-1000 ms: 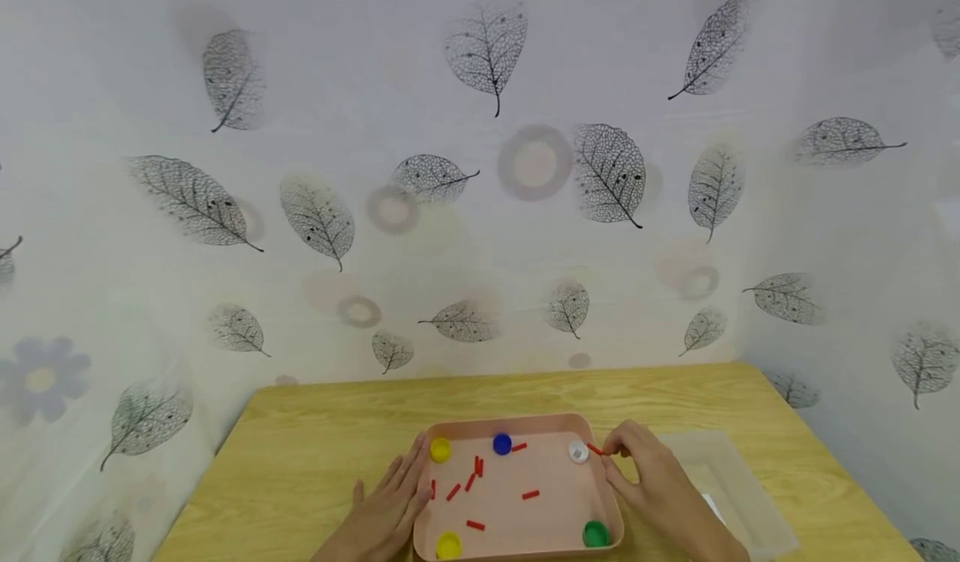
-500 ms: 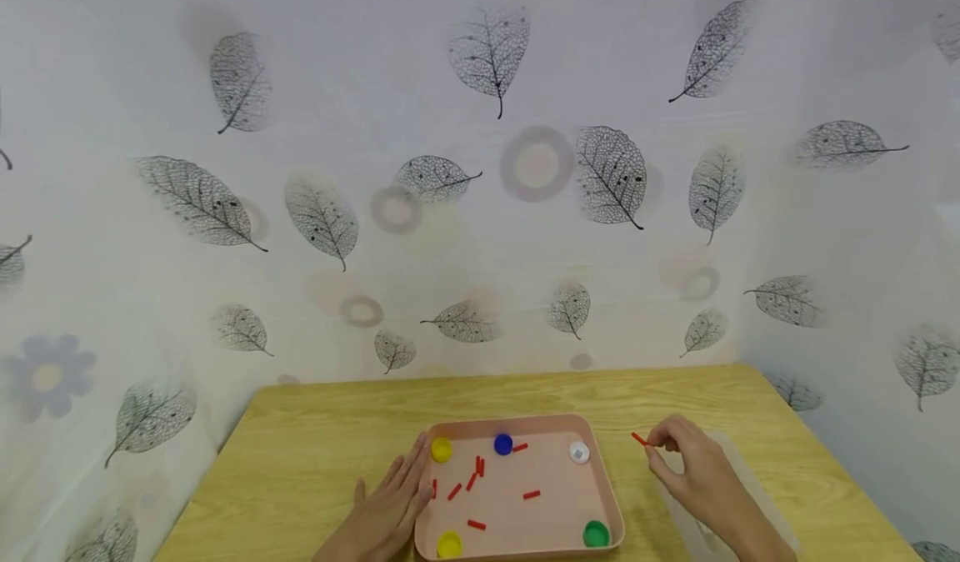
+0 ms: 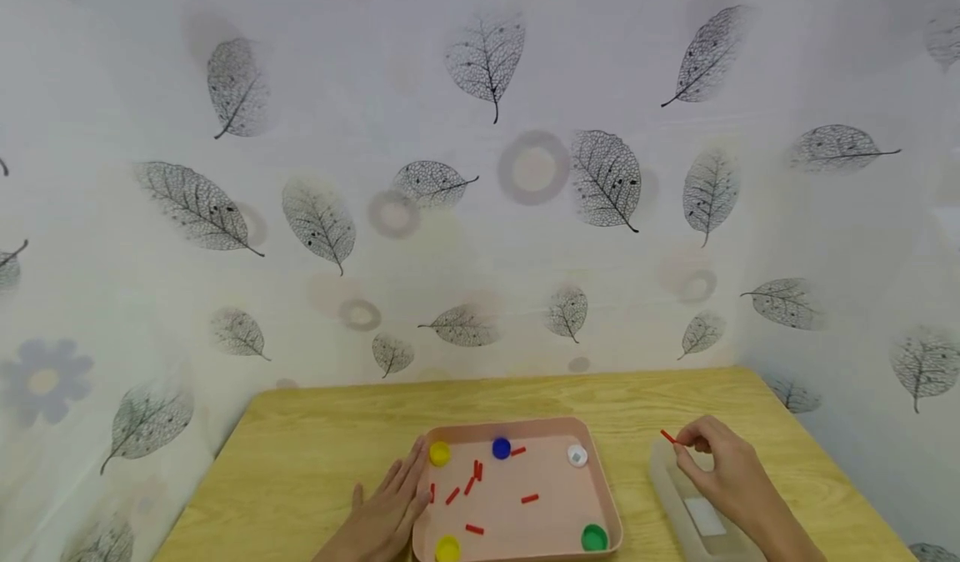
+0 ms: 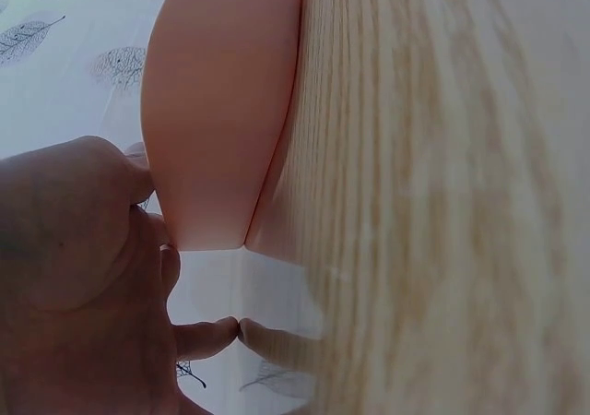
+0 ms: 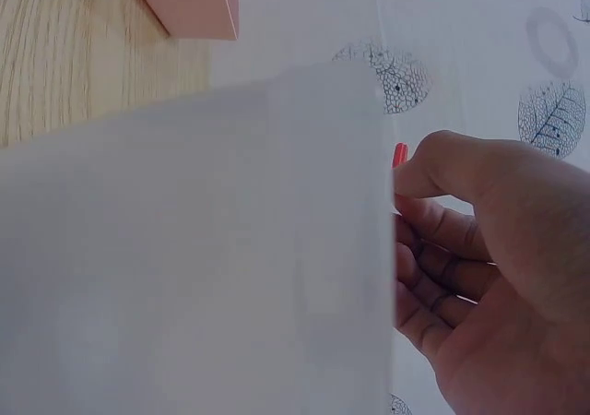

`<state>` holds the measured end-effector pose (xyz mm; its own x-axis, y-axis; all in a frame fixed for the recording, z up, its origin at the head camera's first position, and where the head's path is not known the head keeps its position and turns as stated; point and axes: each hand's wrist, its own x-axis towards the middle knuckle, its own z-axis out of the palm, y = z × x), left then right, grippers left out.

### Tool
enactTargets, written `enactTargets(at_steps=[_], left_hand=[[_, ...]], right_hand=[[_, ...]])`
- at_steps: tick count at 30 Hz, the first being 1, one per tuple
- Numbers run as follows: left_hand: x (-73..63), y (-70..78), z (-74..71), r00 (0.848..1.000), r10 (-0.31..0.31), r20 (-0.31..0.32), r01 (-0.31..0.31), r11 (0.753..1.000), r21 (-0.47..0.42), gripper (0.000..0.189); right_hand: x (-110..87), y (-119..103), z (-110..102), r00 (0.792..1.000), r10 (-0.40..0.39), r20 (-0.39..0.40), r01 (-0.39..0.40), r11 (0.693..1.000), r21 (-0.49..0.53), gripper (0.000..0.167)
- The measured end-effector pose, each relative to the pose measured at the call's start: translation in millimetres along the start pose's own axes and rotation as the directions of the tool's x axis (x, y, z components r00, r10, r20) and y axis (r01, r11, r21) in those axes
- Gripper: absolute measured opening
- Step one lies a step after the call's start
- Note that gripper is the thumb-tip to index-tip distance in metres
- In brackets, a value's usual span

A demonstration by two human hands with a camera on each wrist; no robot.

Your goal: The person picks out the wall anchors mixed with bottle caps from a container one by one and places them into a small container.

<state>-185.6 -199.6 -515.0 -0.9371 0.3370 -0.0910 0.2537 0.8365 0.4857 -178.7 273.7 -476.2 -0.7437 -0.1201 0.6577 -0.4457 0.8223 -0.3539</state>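
My right hand [image 3: 723, 466] pinches a short red stick [image 3: 667, 436] between thumb and forefinger, at the far end of a translucent plastic box [image 3: 666, 495] right of the tray. In the right wrist view the stick's red tip [image 5: 400, 154] shows beyond the thumb, beside the box wall [image 5: 203, 249]. My left hand [image 3: 382, 508] rests with straight fingers along the left side of a pink tray [image 3: 555, 516]. The left wrist view shows the fingers at the tray's outer wall [image 4: 221, 111]. Several red sticks lie scattered in the tray, one of them a stick [image 3: 530, 499] right of the middle.
Inside the tray's corners sit two yellow caps [image 3: 439, 454], a white cap [image 3: 577, 456] and a green cap [image 3: 595, 537]. A blue cap [image 3: 501, 448] is at its far side. A white rectangle [image 3: 705, 516] shows in the box. Leaf-patterned sheeting surrounds the wooden table [image 3: 315, 437].
My right hand has moved right, carrying the red stick from beside the white cap at the tray's edge to the translucent box. The left hand stays at the tray's side.
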Motion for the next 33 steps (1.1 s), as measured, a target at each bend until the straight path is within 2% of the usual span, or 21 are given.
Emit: enactTargets(at_steps=[5, 16, 33], left_hand=[[0.2, 0.2, 1.3, 1.0, 0.0, -0.007, 0.0, 1.0, 0.009, 0.065], [4.7, -1.7, 5.5, 0.998, -0.068, 0.015, 0.067, 0.997, 0.038, 0.068], [4.7, -4.3, 6.3, 0.998, -0.064, 0.03, 0.063, 0.998, 0.02, 0.068]], right_hand=[[-3.0, 3, -6, 0.999, 0.036, -0.001, -0.036, 0.999, -0.016, 0.034], [-6.8, 11, -14, 0.994, 0.1, 0.047, -0.099, 0.995, -0.018, 0.031], [-9.8, 15, -21, 0.985, 0.151, 0.085, -0.15, 0.988, -0.02, 0.029]])
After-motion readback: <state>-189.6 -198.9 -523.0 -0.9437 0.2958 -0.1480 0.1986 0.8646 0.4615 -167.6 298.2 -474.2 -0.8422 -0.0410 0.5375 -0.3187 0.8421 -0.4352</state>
